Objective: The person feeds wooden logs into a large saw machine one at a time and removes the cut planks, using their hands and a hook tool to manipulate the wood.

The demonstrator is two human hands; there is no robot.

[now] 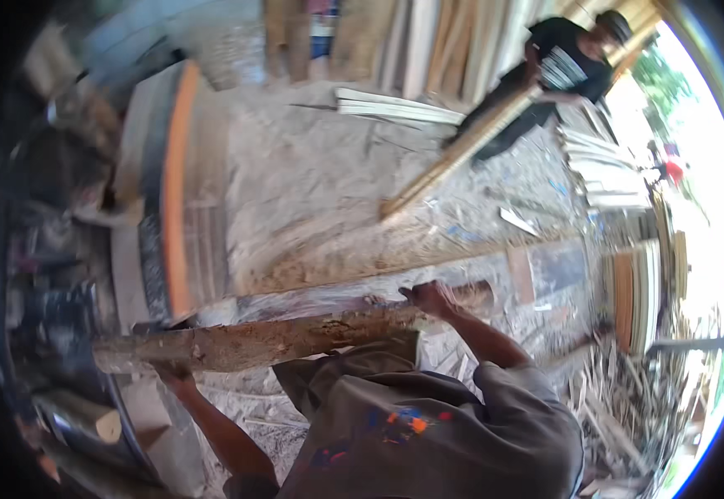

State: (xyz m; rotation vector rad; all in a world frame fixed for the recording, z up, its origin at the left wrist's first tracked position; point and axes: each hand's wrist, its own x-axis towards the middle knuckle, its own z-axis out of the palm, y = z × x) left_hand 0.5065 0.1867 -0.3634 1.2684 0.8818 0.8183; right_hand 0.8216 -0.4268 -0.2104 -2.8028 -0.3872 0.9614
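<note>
A long, rough, bark-covered piece of timber [287, 341] lies across my front, from the machine side at the left to past my right arm. My left hand [174, 373] supports it from below near its left end, the fingers partly hidden under the wood. Toward the other end, my right hand [430, 298] is closed over its far upper edge. The timber's left part reaches past the near end of a bench-like machine table [156, 191] with an orange strip along it. Whether the wood touches that table I cannot tell.
Ahead on the right, another person [574, 62] holds a long plank [462, 158] slanting to the dusty floor. Pale boards [399, 108] lie beyond. Stacked planks [635, 295] and a heap of offcuts [620, 407] stand right. Dark machinery [54, 291] fills the left side.
</note>
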